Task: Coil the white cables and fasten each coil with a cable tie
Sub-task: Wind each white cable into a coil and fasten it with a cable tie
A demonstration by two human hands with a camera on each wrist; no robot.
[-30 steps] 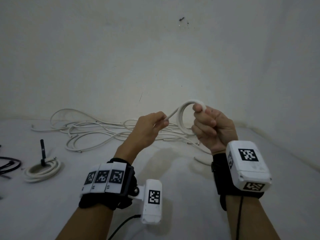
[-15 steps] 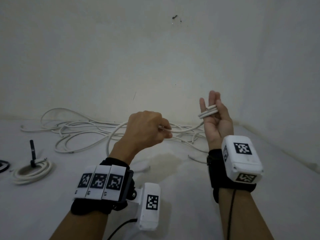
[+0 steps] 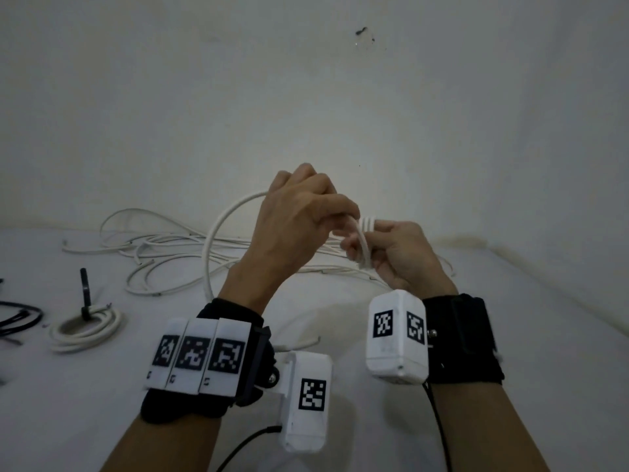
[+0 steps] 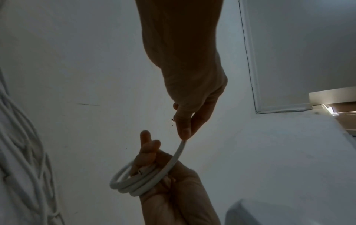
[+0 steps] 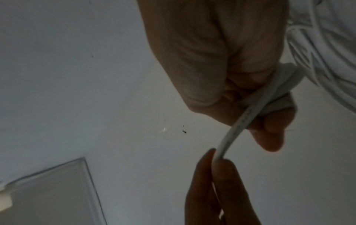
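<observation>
1. The right hand point(image 3: 400, 257) is raised above the white surface point(image 3: 510, 335), fingers curled round a small coil point(image 4: 134, 181) of white cable; the left-wrist view shows about three turns stacked side by side around those fingers.
2. In the head view the coil stands on edge, its turns running up and down across the right fingers point(image 3: 354, 248), so the axis through its opening lies roughly level, pointing left towards the other hand.
3. The left hand point(image 3: 299, 226) is just beside the right, knuckles up, thumb and forefinger pinching the free run of the cable point(image 3: 218, 229) close to the coil.
4. From that pinch the cable sweeps up and left in a wide arc, then drops almost straight down to the surface behind the left wrist.
5. A tangle of loose white cables point(image 3: 153, 253) lies along the far edge of the surface against the wall point(image 3: 306, 97), its strands running mostly left to right.
6. Near the left edge lies a finished coil point(image 3: 85, 330), flat, with a black cable tie point(image 3: 85, 294) standing upright from its far side.
7. Dark cables point(image 3: 17, 318) cross the left edge; what they are is hard to tell.
</observation>
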